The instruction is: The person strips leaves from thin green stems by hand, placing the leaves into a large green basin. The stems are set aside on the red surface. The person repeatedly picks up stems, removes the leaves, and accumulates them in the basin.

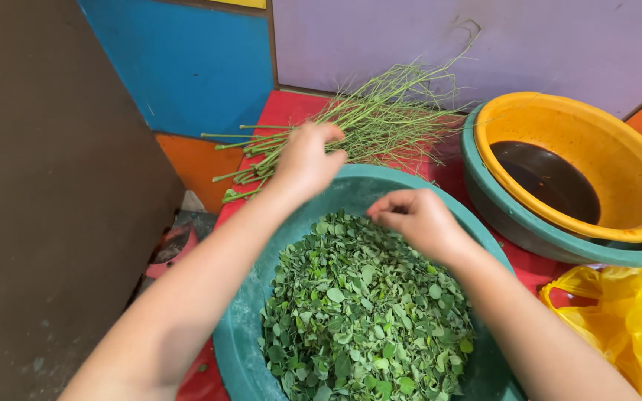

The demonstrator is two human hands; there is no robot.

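Observation:
A teal plastic basin (243,338) in front of me holds a heap of small plucked green leaves (365,319). My left hand (307,157) reaches past the basin's far rim and rests on a pile of bare thin green stems (380,119) lying on the red surface, fingers curled around some of them. Over the far side of the leaf heap hovers my right hand (417,219), its fingers pinched together; whether anything is between them I cannot make out.
A yellow-orange bowl (618,163) with dark liquid sits nested inside a teal basin (514,223) at the right. A crumpled yellow plastic bag (626,319) lies at the lower right. A dark brown panel (46,193) stands at the left; coloured wall panels lie behind.

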